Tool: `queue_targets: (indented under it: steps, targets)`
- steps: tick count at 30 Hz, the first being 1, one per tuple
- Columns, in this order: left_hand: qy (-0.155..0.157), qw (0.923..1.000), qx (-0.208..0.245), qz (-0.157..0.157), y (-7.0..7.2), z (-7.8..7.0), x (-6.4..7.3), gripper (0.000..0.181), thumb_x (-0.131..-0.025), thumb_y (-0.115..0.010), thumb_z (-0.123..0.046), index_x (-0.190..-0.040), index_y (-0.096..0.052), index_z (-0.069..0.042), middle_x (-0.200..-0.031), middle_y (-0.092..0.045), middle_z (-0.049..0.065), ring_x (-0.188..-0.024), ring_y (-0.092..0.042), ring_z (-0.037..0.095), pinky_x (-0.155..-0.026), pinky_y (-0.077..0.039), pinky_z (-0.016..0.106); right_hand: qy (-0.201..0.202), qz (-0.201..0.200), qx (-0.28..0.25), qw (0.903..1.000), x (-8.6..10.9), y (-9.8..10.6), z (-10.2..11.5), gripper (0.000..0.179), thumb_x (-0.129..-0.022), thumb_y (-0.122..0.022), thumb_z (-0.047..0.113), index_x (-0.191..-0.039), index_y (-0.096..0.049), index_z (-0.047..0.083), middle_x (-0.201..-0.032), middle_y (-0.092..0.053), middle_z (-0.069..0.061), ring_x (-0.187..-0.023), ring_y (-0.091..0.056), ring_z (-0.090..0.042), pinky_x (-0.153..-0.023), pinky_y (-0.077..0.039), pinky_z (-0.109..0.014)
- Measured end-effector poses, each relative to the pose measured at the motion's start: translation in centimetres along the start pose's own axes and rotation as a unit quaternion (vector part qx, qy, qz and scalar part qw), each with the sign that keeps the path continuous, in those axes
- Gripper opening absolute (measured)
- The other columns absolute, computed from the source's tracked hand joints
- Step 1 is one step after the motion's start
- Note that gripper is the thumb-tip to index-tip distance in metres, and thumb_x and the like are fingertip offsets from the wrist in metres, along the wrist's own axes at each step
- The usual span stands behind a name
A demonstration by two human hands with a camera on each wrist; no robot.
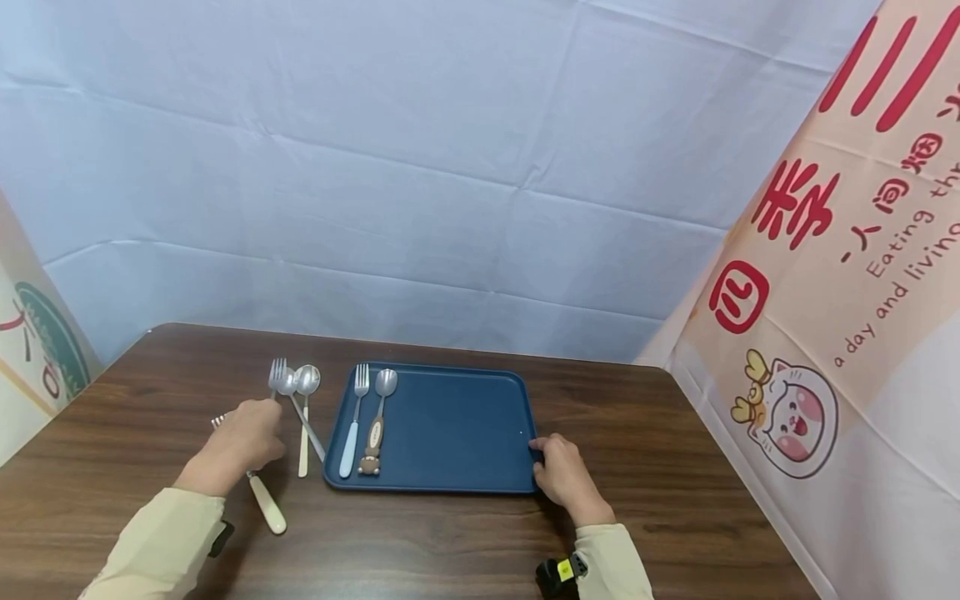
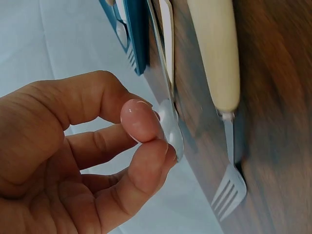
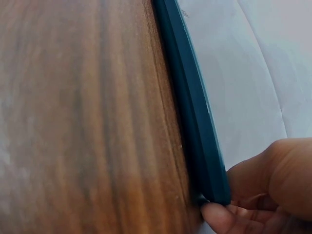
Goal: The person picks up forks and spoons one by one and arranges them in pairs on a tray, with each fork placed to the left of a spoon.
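Note:
My left hand (image 1: 243, 437) pinches a fork (image 1: 277, 372); its metal tines jut past the fingertips, while the hand hides most of its handle in the head view. Just beyond those fingers, two metal spoons (image 1: 307, 379) lie with their bowls together. Under the left wrist rests a fork with a cream handle (image 1: 267, 502), its tines out to the left. At the far side, my right hand (image 1: 564, 473) grips the right edge of a blue tray (image 1: 465, 433), with fingers around its corner in the right wrist view (image 3: 207, 156).
Side by side on the tray's left part lie a fork with a pale blue handle (image 1: 349, 448) and a spoon with a brown bear handle (image 1: 373, 442). The wooden table (image 1: 420, 542) meets a white cloth (image 1: 375, 208) behind and a printed banner (image 1: 847, 333) at right.

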State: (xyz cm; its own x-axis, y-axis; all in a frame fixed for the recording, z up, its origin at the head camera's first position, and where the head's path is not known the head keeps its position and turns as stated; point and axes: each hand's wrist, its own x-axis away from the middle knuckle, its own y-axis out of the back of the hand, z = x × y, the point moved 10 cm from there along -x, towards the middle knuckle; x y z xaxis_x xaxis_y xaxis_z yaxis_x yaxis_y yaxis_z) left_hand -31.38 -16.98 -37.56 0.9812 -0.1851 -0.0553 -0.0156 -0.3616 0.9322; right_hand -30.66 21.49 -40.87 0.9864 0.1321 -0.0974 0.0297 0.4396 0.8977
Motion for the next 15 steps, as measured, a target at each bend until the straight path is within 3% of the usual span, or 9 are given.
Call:
queue_targets:
  steps: [8,15]
  targets:
    - [-0.008,0.9999,0.005,-0.006,-0.6,-1.3,-0.3,0.012,-0.063,-0.063,0.003,-0.067,-0.052,-0.003,-0.061,-0.045,0.005,-0.052,-0.044,0.021,-0.046,-0.037,0.032,-0.002,-0.001,-0.001,1.0,0.0,-0.1,-0.1,0.03,-0.082,-0.059,-0.006,-0.112,-0.061,-0.007,-0.104,-0.056,-0.021,-0.104,-0.054,-0.037,-0.08,-0.048,-0.043]
    - [-0.016,0.9997,-0.012,-0.017,-0.9,-2.6,-0.5,0.023,-0.063,-0.064,0.0,-0.056,-0.043,-0.009,-0.055,-0.039,0.001,-0.05,-0.042,0.018,-0.046,-0.036,0.032,0.0,0.003,0.001,1.0,0.0,-0.1,-0.1,0.031,-0.082,-0.059,-0.006,-0.112,-0.061,-0.007,-0.104,-0.056,-0.021,-0.104,-0.054,-0.038,-0.08,-0.048,-0.044]
